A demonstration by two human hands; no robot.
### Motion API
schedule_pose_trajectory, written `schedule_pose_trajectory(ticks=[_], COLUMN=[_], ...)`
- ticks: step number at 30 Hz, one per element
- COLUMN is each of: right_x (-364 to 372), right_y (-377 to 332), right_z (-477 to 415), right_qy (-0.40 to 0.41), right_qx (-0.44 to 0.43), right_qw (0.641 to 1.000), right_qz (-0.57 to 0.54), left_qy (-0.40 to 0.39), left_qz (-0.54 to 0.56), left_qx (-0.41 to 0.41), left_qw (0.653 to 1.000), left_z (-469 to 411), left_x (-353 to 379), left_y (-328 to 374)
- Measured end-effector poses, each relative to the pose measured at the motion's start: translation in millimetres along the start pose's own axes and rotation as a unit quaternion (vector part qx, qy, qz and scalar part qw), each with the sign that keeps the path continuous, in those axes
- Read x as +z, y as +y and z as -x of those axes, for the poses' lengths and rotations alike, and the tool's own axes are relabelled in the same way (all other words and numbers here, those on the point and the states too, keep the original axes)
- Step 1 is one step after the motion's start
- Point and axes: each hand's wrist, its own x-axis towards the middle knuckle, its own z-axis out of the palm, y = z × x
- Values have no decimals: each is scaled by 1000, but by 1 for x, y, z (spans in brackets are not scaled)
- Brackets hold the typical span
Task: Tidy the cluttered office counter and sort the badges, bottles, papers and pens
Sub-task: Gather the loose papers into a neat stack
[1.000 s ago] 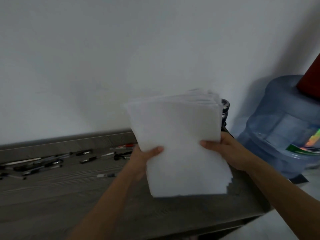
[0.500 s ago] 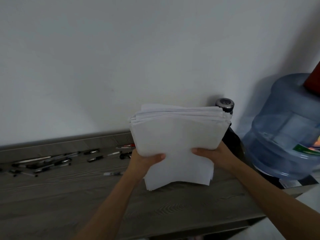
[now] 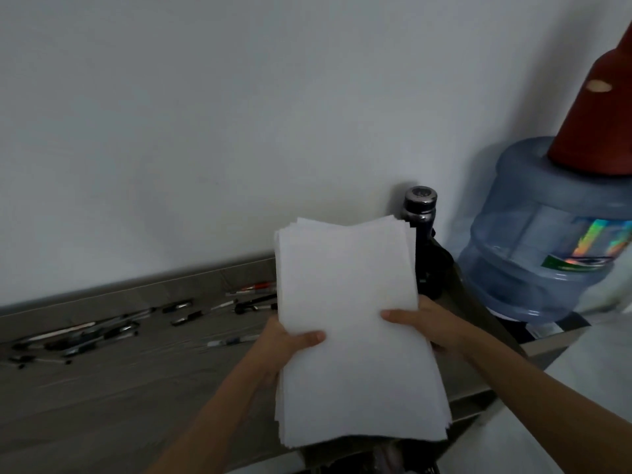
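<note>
Paper stack (image 3: 355, 323): we hold it above the counter (image 3: 102, 388), keeping sheets aligned.
Left hand (image 3: 287, 343): thumb pinches the left edge.
Right hand (image 3: 424, 326): thumb pinches the right edge.

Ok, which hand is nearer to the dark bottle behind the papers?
Right. The right hand holds the paper stack just in front of the dark bottle; the left hand holds its opposite edge, farther off.

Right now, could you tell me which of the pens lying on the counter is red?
The red pen, the one farthest back, just left of the held paper stack; the other pens look black, grey or white.
</note>
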Motion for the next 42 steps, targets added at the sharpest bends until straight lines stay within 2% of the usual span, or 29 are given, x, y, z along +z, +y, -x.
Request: schedule_pose_trajectory(ticks=[3,6,10,13,16,18,20,23,25,26,34,42], right_x=[12,31,50,58,63,66,67,72,74,76,88,84], right_y=[19,49,89,122,150,164,176,194,207,212,224,243], right_z=[29,64,120,163,208,235,256,274,271,265,158,43], right_qy=[6,55,133,235,326,380,417,459,466,463,418,358], right_qx=[58,100,98,86,76,65,64,81,92,97,135,192], right_qw=[998,993,981,955,918,890,869,838,827,825,813,828], right_qz=[10,-19,-97,-161,-213,-244,-259,-285,-301,-309,-382,-387], left_qy=[-23,-86,-135,-125,-109,-78,-52,-33,-33,-32,-38,-24], left_qz=[1,9,-47,-121,-157,-216,-339,-492,-555,-565,-585,-621], left_qx=[-57,-111,-178,-169,-111,-32,61,176,237,253,267,263], left_qw=[998,990,974,970,975,973,937,852,797,785,765,738], left_z=[17,38,63,75,82,76,66,57,56,57,63,57], left_x=[-2,-9,-14,-7,5,6,0,-17,-25,-28,-22,-27], left_y=[-7,-16,-40,-57,-69,-80,-91,-115,-134,-141,-136,-142])
